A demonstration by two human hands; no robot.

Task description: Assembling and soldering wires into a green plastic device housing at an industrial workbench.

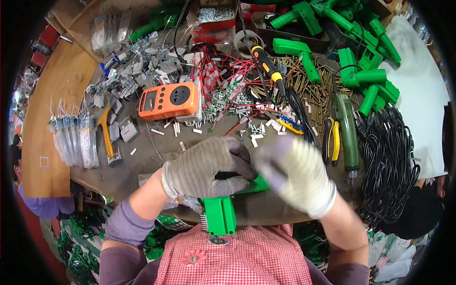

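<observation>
Under left hand [204,166], green tool [220,216], near apron [232,259]. Left hand curled, grip hidden, cannot tell. Right hand [297,173] close by, blurry, cannot tell if holding. Beyond left hand, orange meter [164,105].

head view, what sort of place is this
Probably a small assembly workshop: piled green housings, a bundle of black cords and a power driver share one cluttered bench.
</observation>
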